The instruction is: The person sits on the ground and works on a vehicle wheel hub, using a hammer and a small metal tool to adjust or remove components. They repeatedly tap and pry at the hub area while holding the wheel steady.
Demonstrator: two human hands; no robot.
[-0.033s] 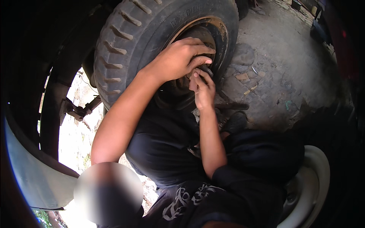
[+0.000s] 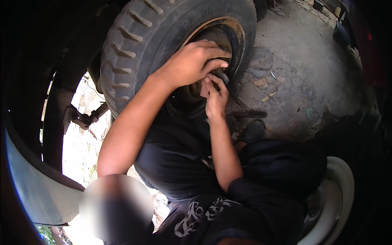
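A large black tyre [image 2: 134, 53] with chunky tread stands upright in front of me, around a rusty wheel rim [image 2: 241, 30]. My left hand [image 2: 200, 59] reaches over the rim, with its fingers and thumb bent round the dark metal hub [image 2: 216, 36] in the wheel's middle. Just below, my right hand [image 2: 217, 98] pinches a small flat reddish-brown piece [image 2: 203, 89] between thumb and fingers. It is held against the hub beside a rounded metal end [image 2: 221, 76]. My fingers partly hide the piece and the hub.
A dark metal bar [image 2: 247, 114] lies right of the wheel, near a dark shoe [image 2: 254, 130]. Stones and scraps litter the grey ground [image 2: 302, 53]. Another wheel with a pale rim [image 2: 337, 200] stands at lower right. A pale blue-grey panel [image 2: 41, 183] curves along the left.
My right hand has shifted slightly left along the hub, with the reddish-brown piece still pinched. My left hand has stayed in place.
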